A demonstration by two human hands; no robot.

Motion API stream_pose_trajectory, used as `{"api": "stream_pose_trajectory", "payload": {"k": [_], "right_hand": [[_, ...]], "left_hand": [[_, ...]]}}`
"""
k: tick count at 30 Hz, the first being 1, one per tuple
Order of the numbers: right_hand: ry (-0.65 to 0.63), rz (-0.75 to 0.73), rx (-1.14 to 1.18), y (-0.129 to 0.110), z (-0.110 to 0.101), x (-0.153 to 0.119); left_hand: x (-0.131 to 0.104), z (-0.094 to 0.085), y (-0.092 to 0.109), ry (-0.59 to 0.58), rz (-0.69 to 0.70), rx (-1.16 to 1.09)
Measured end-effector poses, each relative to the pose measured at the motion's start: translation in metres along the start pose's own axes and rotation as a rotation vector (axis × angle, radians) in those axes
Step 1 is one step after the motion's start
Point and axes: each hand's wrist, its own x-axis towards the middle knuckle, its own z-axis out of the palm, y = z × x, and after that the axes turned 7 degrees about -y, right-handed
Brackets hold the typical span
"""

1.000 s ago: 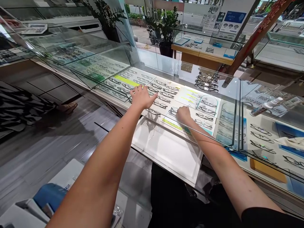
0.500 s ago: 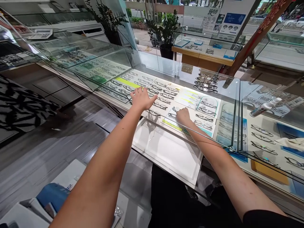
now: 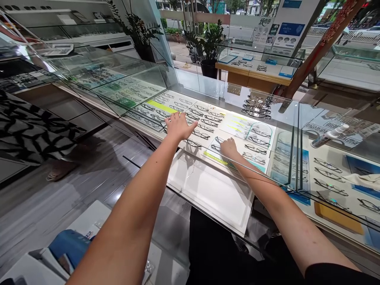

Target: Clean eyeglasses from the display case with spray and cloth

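Observation:
My left hand (image 3: 178, 127) lies with fingers spread on the glass top of the display case (image 3: 208, 152), above rows of eyeglasses (image 3: 200, 133). Below the glass, my right hand (image 3: 229, 148) reaches into the case, its fingers curled closed at a pair of eyeglasses (image 3: 218, 143) near a yellow-green strip (image 3: 215, 157). The fingertips are partly hidden behind the hand. Further dark-framed eyeglasses (image 3: 255, 149) lie to the right of that hand.
A white drawer (image 3: 212, 194) is pulled out beneath the case. Stacked eyeglasses (image 3: 257, 107) and a spray bottle (image 3: 329, 135) stand on the glass. A person in a patterned garment (image 3: 32, 130) is at the left. Boxes (image 3: 29, 269) stand at lower left.
The view has shifted slightly, and more of the person at the left now shows, with a foot. Both my hands stay almost in place.

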Motion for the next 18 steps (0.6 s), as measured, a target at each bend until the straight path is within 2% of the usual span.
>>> {"api": "stream_pose_trajectory", "payload": {"k": [11,18], "right_hand": [[0.050,-0.006,0.012,0.007,0.002,-0.003],[0.177,-0.017,0.026,0.006,0.009,-0.012]], "left_hand": [[-0.001,0.000,0.000,-0.002,-0.008,-0.016],[-0.002,-0.003,0.001,-0.022,-0.010,-0.023]]}}
